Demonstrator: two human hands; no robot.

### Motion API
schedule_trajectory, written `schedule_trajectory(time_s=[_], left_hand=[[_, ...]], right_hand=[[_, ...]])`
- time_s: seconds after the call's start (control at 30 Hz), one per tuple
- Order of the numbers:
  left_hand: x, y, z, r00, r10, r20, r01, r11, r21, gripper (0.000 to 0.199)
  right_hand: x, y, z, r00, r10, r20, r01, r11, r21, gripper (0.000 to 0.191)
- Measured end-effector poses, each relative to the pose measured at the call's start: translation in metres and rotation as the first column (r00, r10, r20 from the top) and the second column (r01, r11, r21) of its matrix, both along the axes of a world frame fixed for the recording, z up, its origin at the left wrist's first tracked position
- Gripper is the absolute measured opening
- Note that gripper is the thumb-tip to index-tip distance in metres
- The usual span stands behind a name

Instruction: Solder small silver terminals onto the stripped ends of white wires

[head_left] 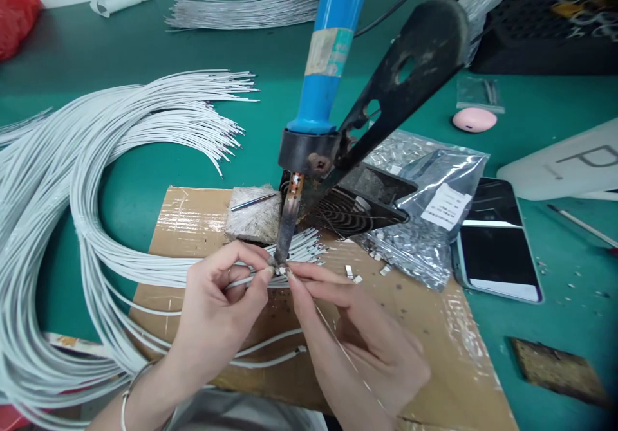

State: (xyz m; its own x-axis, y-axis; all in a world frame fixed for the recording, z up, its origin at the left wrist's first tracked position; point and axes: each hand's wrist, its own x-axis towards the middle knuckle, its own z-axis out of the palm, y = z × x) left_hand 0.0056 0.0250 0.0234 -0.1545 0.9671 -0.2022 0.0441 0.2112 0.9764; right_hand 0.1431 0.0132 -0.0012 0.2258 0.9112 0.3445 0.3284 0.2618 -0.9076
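Note:
Below the tip of a blue-handled soldering iron (288, 219), clamped in a black stand (400, 64), my two hands meet. My left hand (224, 302) is closed, its thumb and forefinger pinching a white wire (239, 282) near its end. Closed too, my right hand (357, 334) pinches at the same spot, with a thin strand of solder wire (347, 357) running back under the palm. A tiny metal piece (280, 270) sits between the fingertips at the iron's tip; which fingers bear it is unclear. Beneath lies a finished-looking wire with a metal end (299, 350).
A cardboard sheet (425, 347) covers the green table (270, 154). Large bundles of white wires (91, 212) curve along the left. At right are a bag of metal terminals (425, 206), a phone (499, 244), a white bottle (564, 161) and a brown block (557, 370).

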Motion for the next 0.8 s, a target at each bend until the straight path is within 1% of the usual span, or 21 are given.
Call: schedule_trajectory(time_s=[0.13, 0.23, 0.37, 0.63, 0.8], left_hand=[[-0.0012, 0.001, 0.0005, 1.0, -0.007, 0.006, 0.008, 1.0, -0.009, 0.015], [-0.0006, 0.0023, 0.0016, 1.0, -0.013, 0.006, 0.013, 1.0, -0.017, 0.014], [0.0001, 0.0016, 0.002, 1.0, -0.014, 0.005, 0.014, 1.0, -0.009, 0.014], [-0.0006, 0.0009, 0.0012, 1.0, -0.019, 0.007, 0.019, 1.0, 0.007, 0.015], [-0.0008, 0.0013, 0.0, 1.0, -0.007, 0.007, 0.007, 1.0, 0.009, 0.013]], right_hand=[[-0.0031, 0.0, -0.0002, 0.998, -0.002, -0.063, -0.002, 0.998, -0.055, 0.014], [-0.0042, -0.0001, -0.0003, 0.998, -0.016, -0.067, 0.012, 0.997, -0.072, 0.013], [-0.0042, 0.0, 0.0006, 0.996, -0.026, -0.084, 0.021, 0.998, -0.064, 0.014], [-0.0041, -0.0006, 0.0019, 0.998, -0.041, -0.056, 0.038, 0.998, -0.046, 0.015], [-0.0042, -0.0007, 0.001, 0.997, -0.017, -0.075, 0.013, 0.999, -0.052, 0.015]])
